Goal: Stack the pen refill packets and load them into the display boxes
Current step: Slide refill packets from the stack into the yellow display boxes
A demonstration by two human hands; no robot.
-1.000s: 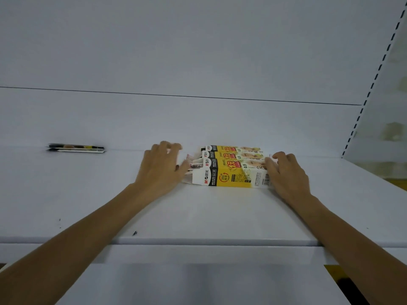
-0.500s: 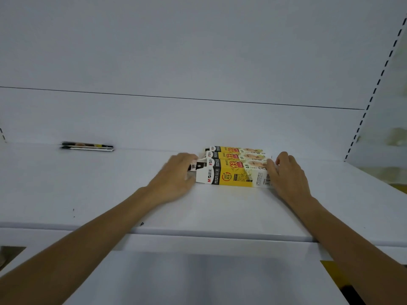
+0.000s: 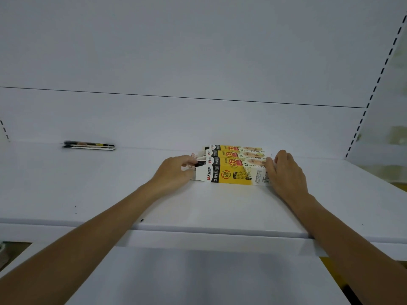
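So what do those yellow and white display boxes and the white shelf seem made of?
Yellow and white display boxes: probably thin printed cardboard, slightly glossy; folded flaps show at their left ends. White shelf: smooth, faint sheen, rounded front edge; perhaps painted metal.

open shelf (image 3: 110,183) leftward — boxes (image 3: 233,166) central

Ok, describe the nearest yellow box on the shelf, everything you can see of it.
The nearest box is a long printed card carton, white at both ends with a black band and a yellow middle, and a barcode at its right end. It lies flat on the shelf, its left end open with flaps out. The left hand curls its fingers at those flaps; whether it pinches one is unclear. The right hand presses against the right end. A second box sits close behind it.
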